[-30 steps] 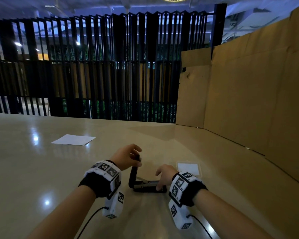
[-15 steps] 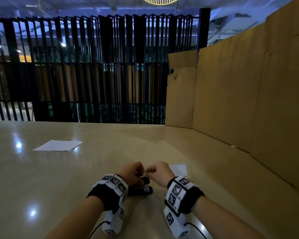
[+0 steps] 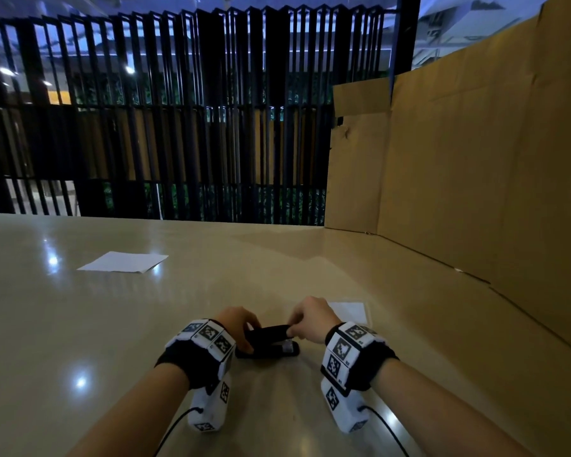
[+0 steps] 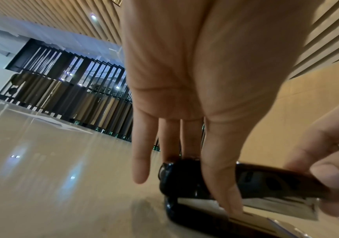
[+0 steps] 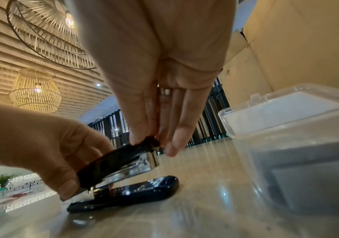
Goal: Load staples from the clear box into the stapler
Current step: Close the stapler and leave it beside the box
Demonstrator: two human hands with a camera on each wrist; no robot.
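On the glossy table, the black stapler lies between my two hands, its base flat and its top arm tilted up at the front. My right hand pinches the raised front end of that arm between thumb and fingers. My left hand holds the hinge end, thumb on one side, fingers on the other. The clear box sits closed just beside my right hand. A white sheet of paper lies well apart, far left.
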